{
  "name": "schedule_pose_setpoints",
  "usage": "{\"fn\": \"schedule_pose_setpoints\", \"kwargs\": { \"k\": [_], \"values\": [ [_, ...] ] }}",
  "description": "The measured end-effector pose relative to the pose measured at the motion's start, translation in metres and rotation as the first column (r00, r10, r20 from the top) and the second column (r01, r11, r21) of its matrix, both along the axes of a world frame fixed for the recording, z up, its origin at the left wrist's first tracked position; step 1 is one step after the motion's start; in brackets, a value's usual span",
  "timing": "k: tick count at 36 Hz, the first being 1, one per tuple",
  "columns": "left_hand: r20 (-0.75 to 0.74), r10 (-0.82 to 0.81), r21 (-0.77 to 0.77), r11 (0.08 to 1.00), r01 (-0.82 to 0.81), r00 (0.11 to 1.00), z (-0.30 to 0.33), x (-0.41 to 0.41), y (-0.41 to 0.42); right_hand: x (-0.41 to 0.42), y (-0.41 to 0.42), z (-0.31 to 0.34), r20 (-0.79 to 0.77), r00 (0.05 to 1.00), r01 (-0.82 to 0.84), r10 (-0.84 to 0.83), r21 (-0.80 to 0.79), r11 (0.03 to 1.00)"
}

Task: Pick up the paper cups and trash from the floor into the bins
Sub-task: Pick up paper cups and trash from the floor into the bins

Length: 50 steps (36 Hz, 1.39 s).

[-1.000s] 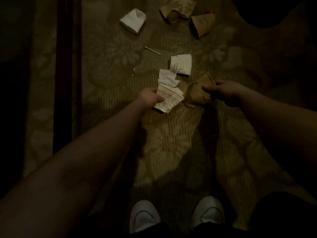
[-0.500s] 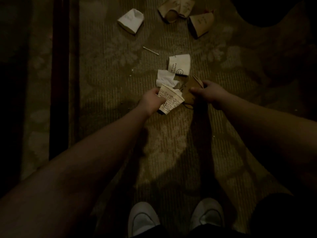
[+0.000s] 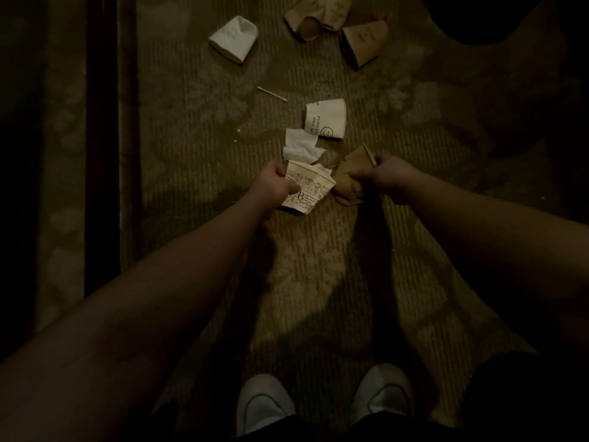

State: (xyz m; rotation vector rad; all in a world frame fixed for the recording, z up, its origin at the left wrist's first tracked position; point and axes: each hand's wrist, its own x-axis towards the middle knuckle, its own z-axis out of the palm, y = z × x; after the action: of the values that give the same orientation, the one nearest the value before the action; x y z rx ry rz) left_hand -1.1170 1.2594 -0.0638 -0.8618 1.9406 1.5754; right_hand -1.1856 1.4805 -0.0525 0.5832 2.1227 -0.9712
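Both hands low over the carpet (image 3: 197, 173), each already loaded. Left hand (image 3: 275, 188) curls round a white printed cup (image 3: 310, 193), crushed, mouth facing away from the person; right hand (image 3: 387, 180) pinches a flattened brown cup (image 3: 345, 180) by its rim edge. The two cups nearly touch between the hands. Next loose piece: a crumpled white tissue (image 3: 301, 148), just ahead of the left hand's cup and closer to the left hand than the right. Beyond it, ahead of and between the hands, a white smiley cup (image 3: 326, 118) lies on its side, long axis running roughly left-right. A cotton swab (image 3: 272, 94) lies further ahead, on a slant. Well ahead: a squashed white cup (image 3: 234, 38) to the left, and two brown cups (image 3: 318, 17) (image 3: 365, 43) to the right. No bin clearly visible. Writing: held white cup is covered in doodle print with a large "B", remainder unreadable; smiley cup shows "EVERY..." beside the face. Brown cups carry faint marks, illegible in this light.
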Motion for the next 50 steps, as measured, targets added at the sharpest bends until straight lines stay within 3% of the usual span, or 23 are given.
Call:
{"fn": "schedule_pose_setpoints", "kwargs": {
  "k": [7,14,19,25,37,44,50],
  "values": [
    [0.127,0.235,0.179,0.950,-0.255,0.964,0.025,-0.002,-0.009,-0.006,0.008,0.024,-0.057,0.998,0.033,-0.036,-0.053,0.998],
    [0.139,0.256,0.182,0.943,-0.278,0.957,0.093,-0.002,-0.011,0.011,0.024,0.091,-0.092,0.977,0.178,-0.195,-0.163,0.970],
    [0.127,0.225,0.131,0.962,-0.241,0.966,0.156,0.004,0.009,0.051,0.059,0.150,-0.067,0.950,0.288,-0.305,-0.189,0.939],
    [0.137,0.174,0.197,0.960,-0.199,0.975,0.236,0.020,0.055,0.109,0.105,0.236,-0.009,0.895,0.432,-0.447,-0.240,0.869],
    [0.210,-0.013,0.316,0.947,-0.056,0.978,0.388,0.073,0.159,0.233,0.178,0.400,0.037,0.756,0.652,-0.653,-0.121,0.748],
    [0.165,-0.174,0.259,0.957,0.128,0.971,0.432,0.123,0.210,0.321,0.210,0.457,0.041,0.668,0.744,-0.743,-0.033,0.667],
    [0.171,-0.310,0.150,0.946,0.287,0.935,0.433,0.187,0.255,0.403,0.236,0.465,0.070,0.635,0.768,-0.769,0.046,0.639]
  ]
}}
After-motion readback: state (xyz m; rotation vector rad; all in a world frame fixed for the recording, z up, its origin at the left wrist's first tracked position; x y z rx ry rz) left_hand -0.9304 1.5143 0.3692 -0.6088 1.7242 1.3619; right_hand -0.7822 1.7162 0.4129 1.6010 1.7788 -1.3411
